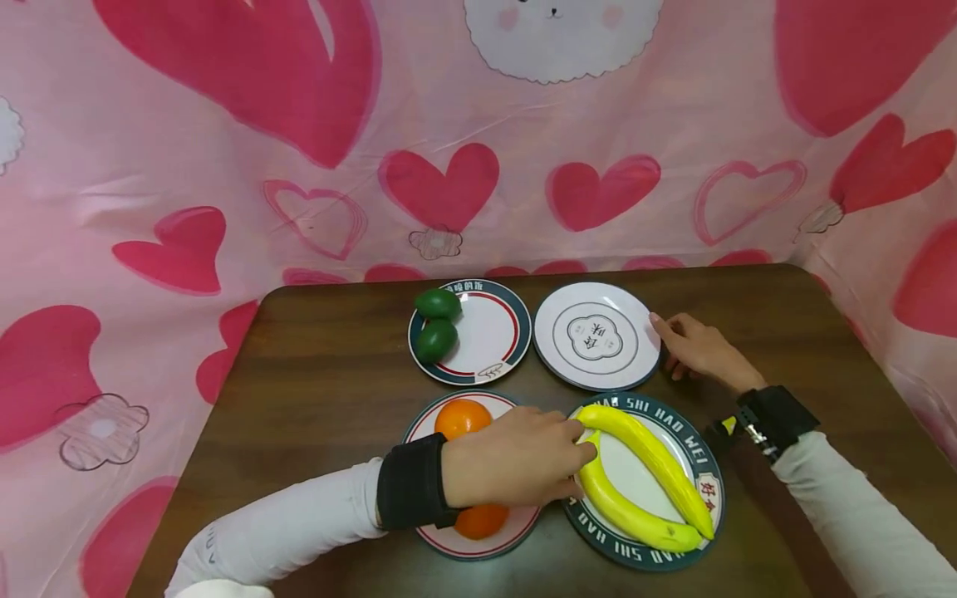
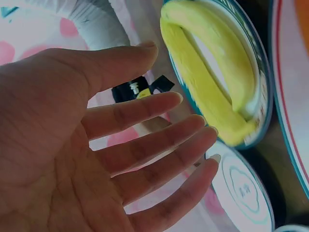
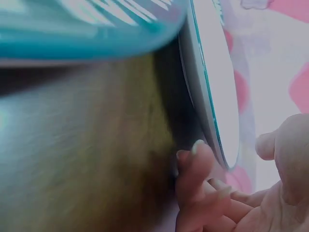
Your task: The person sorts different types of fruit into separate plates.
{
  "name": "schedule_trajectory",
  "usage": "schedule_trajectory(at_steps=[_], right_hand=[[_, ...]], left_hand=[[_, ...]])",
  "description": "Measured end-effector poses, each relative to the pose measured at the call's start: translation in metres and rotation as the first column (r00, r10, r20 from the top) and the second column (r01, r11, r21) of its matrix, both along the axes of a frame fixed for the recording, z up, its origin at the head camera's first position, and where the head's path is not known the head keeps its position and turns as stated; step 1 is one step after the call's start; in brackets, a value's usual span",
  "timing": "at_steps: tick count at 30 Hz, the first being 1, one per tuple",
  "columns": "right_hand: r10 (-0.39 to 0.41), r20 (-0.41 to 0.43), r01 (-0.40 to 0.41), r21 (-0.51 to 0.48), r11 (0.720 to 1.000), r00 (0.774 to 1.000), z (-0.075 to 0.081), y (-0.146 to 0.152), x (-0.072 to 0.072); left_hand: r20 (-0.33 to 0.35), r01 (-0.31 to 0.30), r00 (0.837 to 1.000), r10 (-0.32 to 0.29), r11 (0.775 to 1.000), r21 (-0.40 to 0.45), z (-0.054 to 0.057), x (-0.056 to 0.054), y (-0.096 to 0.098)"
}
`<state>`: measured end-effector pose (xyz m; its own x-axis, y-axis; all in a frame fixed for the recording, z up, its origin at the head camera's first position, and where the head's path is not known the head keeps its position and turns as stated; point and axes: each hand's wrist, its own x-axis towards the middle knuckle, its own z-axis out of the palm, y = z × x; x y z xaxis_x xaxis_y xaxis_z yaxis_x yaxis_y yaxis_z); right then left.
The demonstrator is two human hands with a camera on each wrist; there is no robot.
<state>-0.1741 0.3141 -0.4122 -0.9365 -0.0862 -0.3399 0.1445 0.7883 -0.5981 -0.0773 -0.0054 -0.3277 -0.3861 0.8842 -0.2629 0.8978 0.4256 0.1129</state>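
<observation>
Left hand (image 1: 516, 457) is hovering loose-fingered by 2 curved yellow bananas (image 1: 652, 453) lying on a round blue-rimmed plate (image 1: 694, 438), right hand (image 1: 703, 350) is gripping nothing, fingers relaxed at a round white plate (image 1: 596, 335), which an off-centre pinch could be tipping.

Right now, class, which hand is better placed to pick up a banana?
Probably the left hand: it is open, close to the bananas, while the right hand is farther away, by the plate without fruit.
</observation>
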Motion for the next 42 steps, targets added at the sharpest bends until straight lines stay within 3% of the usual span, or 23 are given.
schedule_trajectory(at_steps=[6,8,11,15,18,21,24,26,30,36,42], right_hand=[[0.030,0.036,-0.032,0.043,0.999,0.999,-0.005,-0.006,-0.026],[0.052,0.032,-0.054,0.071,0.996,0.998,-0.006,-0.009,-0.031],[0.089,0.026,-0.091,0.105,0.990,0.996,-0.008,-0.012,-0.034],[0.101,0.028,-0.104,0.133,0.986,0.994,-0.009,-0.013,-0.033],[0.095,0.032,-0.098,0.148,0.984,0.995,-0.009,-0.013,-0.031],[0.092,0.033,-0.096,0.161,0.982,0.995,-0.009,-0.012,-0.032],[0.091,0.034,-0.095,0.167,0.981,0.995,-0.009,-0.013,-0.033],[0.089,0.036,-0.094,0.168,0.981,0.995,-0.008,-0.013,-0.033],[0.084,0.033,-0.088,0.173,0.981,0.996,-0.008,-0.014,-0.031],[0.068,0.033,-0.072,0.182,0.981,0.997,-0.009,-0.016,-0.032],[0.046,0.037,-0.052,0.190,0.980,0.998,-0.012,-0.016,-0.032]], left_hand=[[0.029,-0.144,0.990,0.141,0.982,0.120,0.004,-0.013,-0.029],[0.034,-0.212,0.977,0.209,0.966,0.147,0.006,-0.019,-0.040],[0.034,-0.329,0.944,0.328,0.928,0.177,0.008,-0.030,-0.057],[-0.050,-0.446,0.880,0.472,0.858,0.256,0.001,-0.051,-0.078],[-0.107,-0.527,0.808,0.579,0.792,0.308,-0.003,-0.068,-0.091],[-0.089,-0.612,0.738,0.669,0.720,0.327,-0.004,-0.084,-0.102],[-0.018,-0.680,0.698,0.716,0.670,0.298,-0.007,-0.095,-0.109],[0.022,-0.706,0.686,0.728,0.658,0.262,-0.011,-0.101,-0.111],[0.067,-0.730,0.678,0.732,0.660,0.178,-0.025,-0.108,-0.110],[0.066,-0.731,0.679,0.731,0.665,0.153,-0.045,-0.113,-0.108],[0.042,-0.718,0.691,0.722,0.678,0.156,-0.058,-0.116,-0.107]])
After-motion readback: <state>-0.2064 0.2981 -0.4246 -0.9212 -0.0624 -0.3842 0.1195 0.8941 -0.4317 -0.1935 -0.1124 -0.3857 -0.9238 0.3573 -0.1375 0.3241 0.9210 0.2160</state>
